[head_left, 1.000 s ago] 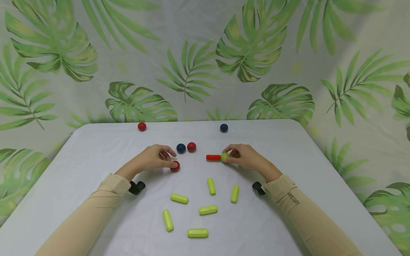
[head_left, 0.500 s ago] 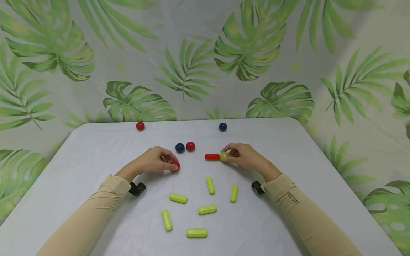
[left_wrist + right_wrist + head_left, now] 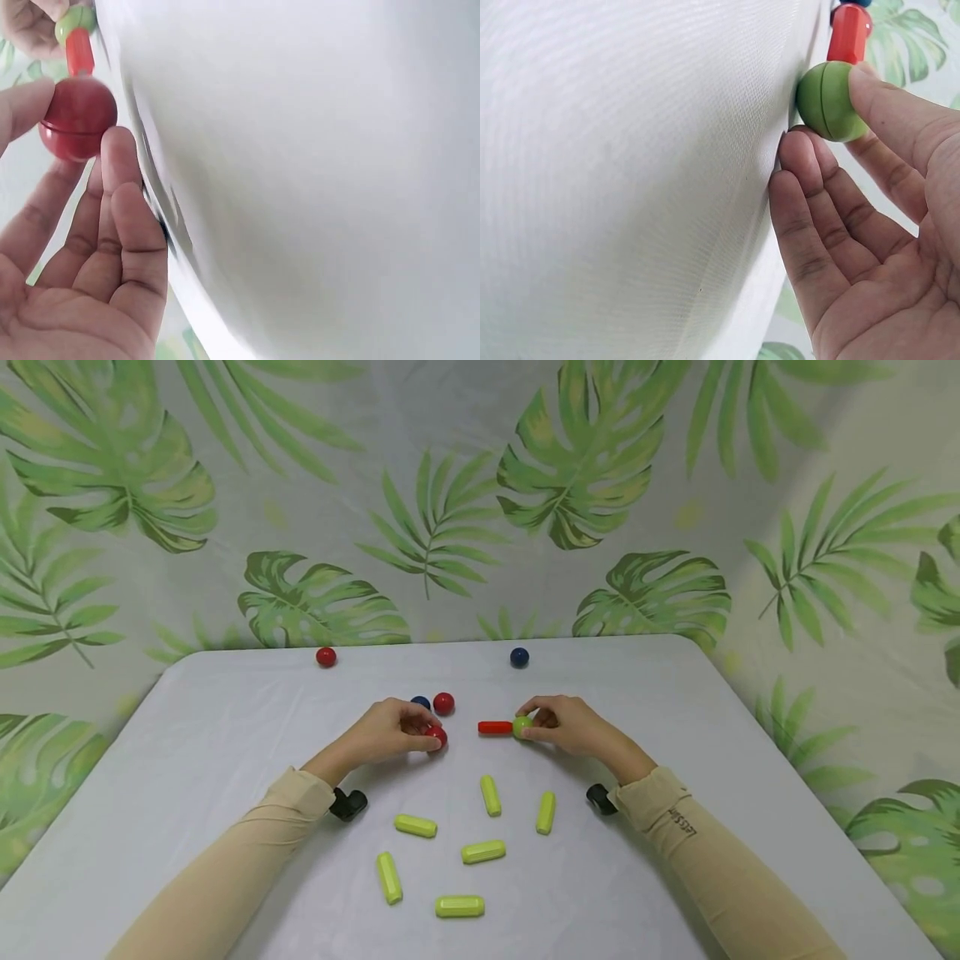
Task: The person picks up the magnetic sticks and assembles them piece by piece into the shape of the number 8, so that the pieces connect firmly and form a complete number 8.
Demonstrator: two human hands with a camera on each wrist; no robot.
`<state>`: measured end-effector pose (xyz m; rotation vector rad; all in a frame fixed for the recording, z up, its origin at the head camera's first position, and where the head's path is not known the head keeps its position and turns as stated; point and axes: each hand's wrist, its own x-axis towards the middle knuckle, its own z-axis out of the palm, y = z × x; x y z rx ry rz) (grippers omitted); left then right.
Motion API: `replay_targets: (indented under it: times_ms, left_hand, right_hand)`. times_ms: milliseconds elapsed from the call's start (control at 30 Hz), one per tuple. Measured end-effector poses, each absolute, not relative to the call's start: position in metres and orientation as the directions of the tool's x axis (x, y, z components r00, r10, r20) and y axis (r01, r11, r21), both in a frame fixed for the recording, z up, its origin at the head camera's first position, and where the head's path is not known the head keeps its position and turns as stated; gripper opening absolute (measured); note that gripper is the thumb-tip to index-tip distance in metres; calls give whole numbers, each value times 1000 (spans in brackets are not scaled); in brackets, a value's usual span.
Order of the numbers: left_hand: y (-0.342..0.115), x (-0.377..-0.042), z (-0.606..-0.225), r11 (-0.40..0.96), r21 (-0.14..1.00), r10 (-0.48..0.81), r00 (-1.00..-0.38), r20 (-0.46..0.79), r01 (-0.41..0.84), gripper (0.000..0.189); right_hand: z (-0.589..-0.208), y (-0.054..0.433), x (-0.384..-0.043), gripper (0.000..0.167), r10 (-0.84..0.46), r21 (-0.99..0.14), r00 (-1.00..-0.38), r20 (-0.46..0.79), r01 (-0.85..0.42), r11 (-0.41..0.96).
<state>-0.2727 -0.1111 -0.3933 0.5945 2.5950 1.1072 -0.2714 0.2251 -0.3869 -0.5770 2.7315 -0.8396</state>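
Head view | I see the white table [image 3: 225, 727] run wide to both side edges, six yellow-green sticks [image 3: 483, 852] scattered nearside | left hand [image 3: 386, 731] pinches a glossy, seamed red ball [image 3: 436, 737], apart from the red stick [image 3: 494, 727] | right hand [image 3: 573, 727] pinches a grooved green ball [image 3: 520, 727] at the stick's right end.

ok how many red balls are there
3: one red ball near the far edge of the white table, one beside the partly hidden blue ball, one pinched in the left hand.
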Motion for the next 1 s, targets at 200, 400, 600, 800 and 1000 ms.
replay_targets:
  times_ms: [200, 400, 600, 800, 1000]
  left_hand:
    - [-92, -274, -393, 611, 748, 452, -890, -62, 259, 29]
    - [-80, -275, -395, 611, 749, 459, -886, -71, 257, 30]
    - [-73, -275, -396, 629, 735, 443, -894, -69, 255, 31]
    - [-67, -273, -394, 635, 729, 428, -902, -58, 254, 31]
    - [-63, -273, -393, 633, 730, 422, -906, -48, 257, 30]
  right_hand:
    - [-386, 226, -270, 31, -423, -575, -901, -97, -296, 763]
    - [-387, 226, -271, 31, -423, -575, -901, -99, -295, 763]
    - [-391, 225, -273, 31, -426, -570, -899, -103, -297, 766]
    - [-391, 225, -273, 31, -419, -573, -902, -107, -289, 767]
    - [-390, 225, -272, 31, -416, -579, -903, -110, -282, 765]
